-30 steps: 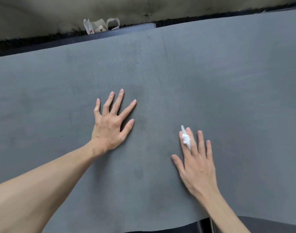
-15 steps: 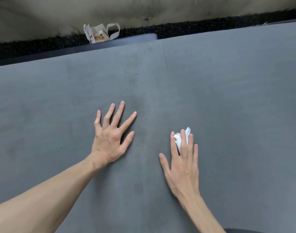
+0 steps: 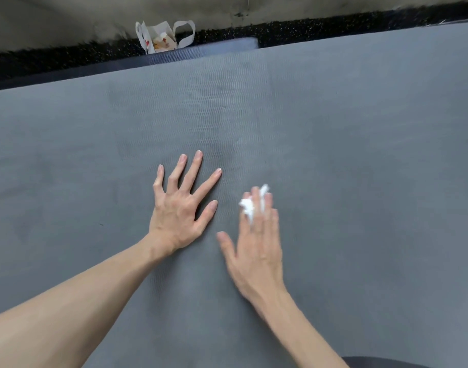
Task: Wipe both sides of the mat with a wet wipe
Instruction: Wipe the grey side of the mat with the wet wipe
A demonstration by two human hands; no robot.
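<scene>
A large grey mat with a fine wavy texture fills most of the head view. My left hand lies flat on it near the middle, fingers spread and straight. Just to its right, my right hand presses a crumpled white wet wipe onto the mat with straight fingers. The wipe pokes out between and beyond the fingers, and most of it is hidden under them. The right hand is blurred.
A small white paper bag with handles stands past the mat's far edge, on black speckled floor against a pale wall. The edge of a darker mat shows under the grey one there. A dark shape sits at the bottom right corner.
My right hand has slid left across the mat with the wipe, ending close beside the left hand. The left hand has stayed flat in place. The view has shifted slightly.
</scene>
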